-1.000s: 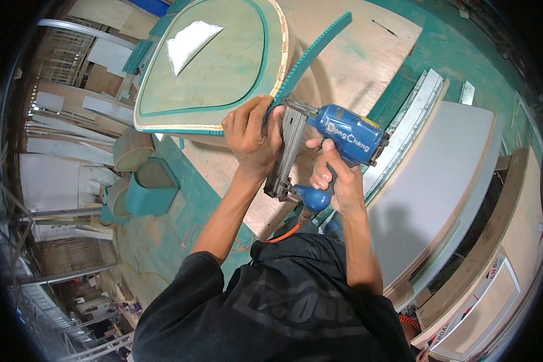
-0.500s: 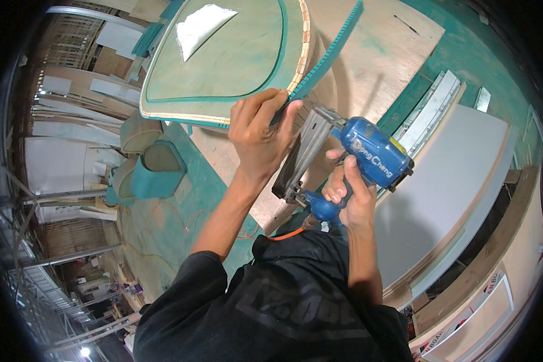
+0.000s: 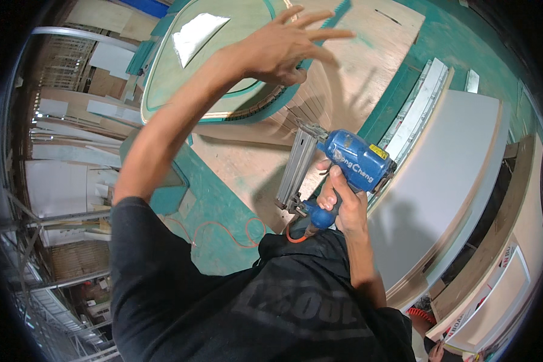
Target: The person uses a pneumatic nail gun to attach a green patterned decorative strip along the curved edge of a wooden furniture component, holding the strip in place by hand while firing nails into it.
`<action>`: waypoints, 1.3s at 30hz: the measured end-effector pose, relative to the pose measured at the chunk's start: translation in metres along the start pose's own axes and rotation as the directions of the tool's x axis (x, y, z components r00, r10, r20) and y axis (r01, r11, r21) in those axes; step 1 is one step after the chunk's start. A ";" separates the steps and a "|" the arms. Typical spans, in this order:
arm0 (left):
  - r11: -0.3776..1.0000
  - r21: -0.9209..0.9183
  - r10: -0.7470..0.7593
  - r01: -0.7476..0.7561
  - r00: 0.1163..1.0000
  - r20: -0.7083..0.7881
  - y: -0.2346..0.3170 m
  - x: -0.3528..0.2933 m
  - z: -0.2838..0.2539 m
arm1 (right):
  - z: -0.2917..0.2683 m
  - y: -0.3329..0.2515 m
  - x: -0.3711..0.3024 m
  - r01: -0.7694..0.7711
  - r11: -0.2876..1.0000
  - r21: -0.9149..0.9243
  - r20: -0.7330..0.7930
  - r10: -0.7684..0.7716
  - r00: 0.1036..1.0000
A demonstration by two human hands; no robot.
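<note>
My left hand (image 3: 277, 51) is raised with its fingers spread, holding nothing. It hovers over the curved edge of a greenish rounded wooden form (image 3: 163, 90). Along that edge runs a notched teal strip (image 3: 341, 13), partly hidden behind the hand, its far end sticking out past the fingers. In my right hand (image 3: 349, 211) is a blue pneumatic nail gun (image 3: 355, 158), gripped by its handle. Its nose points toward the side of the form, apart from the strip. An orange air hose (image 3: 294, 237) runs from the gun's handle.
Beneath the form lies a plywood sheet (image 3: 380, 48). A white packet (image 3: 196, 37) rests on the form's top. At right are a large curved white panel (image 3: 446, 163) and pale strips (image 3: 417, 111). Another person's hand (image 3: 435, 352) shows at the lower right edge.
My left hand has let go of the teal strip, opened and moved up and farther along the form's edge. The strip now follows more of the curve. The nail gun stays nearly in place.
</note>
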State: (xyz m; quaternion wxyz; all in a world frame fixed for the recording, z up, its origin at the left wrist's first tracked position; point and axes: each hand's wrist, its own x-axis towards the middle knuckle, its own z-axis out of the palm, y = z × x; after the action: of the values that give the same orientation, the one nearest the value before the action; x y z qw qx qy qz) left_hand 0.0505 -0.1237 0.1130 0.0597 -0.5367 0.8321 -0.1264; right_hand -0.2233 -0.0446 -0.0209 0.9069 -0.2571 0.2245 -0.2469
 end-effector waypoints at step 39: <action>0.468 -0.881 0.542 0.076 0.763 0.354 -0.071 0.054 0.040 | 0.055 0.029 0.007 0.076 0.904 0.421 -0.136 -0.020 0.990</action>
State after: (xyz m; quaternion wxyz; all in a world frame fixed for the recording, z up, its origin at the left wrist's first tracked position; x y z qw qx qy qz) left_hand 0.0993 -0.2065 0.0960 0.0602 -0.3758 0.7860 0.4873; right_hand -0.1789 -0.0077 0.0025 0.9184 -0.0426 0.2168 -0.3283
